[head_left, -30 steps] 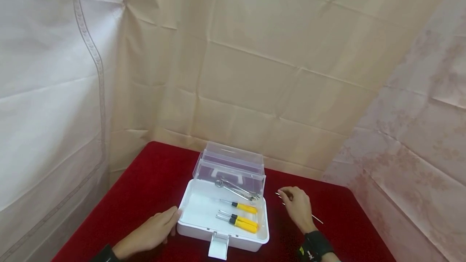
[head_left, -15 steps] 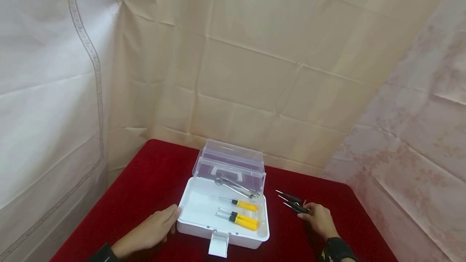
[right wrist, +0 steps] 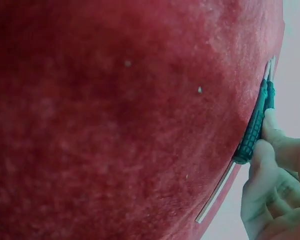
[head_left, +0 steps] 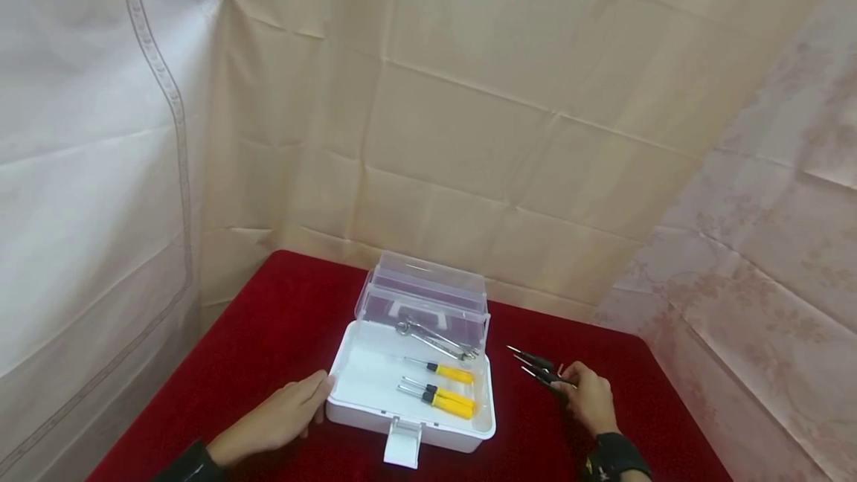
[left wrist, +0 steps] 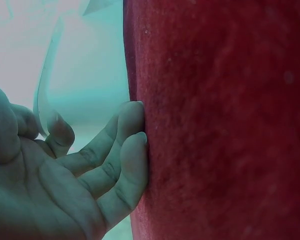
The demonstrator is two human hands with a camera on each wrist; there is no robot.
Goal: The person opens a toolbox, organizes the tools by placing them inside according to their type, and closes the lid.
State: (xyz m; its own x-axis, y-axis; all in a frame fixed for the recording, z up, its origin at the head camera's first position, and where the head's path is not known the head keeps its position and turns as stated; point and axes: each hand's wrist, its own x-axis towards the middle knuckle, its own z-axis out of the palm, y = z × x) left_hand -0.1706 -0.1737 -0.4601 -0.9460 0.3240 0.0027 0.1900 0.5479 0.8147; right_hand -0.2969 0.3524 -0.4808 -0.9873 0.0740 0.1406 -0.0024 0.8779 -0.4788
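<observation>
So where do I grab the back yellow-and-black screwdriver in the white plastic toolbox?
Probably best by the back screwdriver's yellow handle, from above: it's fatter than the thin metal shaft, lies sideways, and the toolbox's right wall is near its end.

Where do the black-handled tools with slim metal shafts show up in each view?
Head: the black-handled tools are at lower right, against the bare right hand.
Left wrist: not in it.
Right wrist: right of centre, a textured dark handle at that hand.
Shared landmark: the red fabric tabletop, in all three.
</observation>
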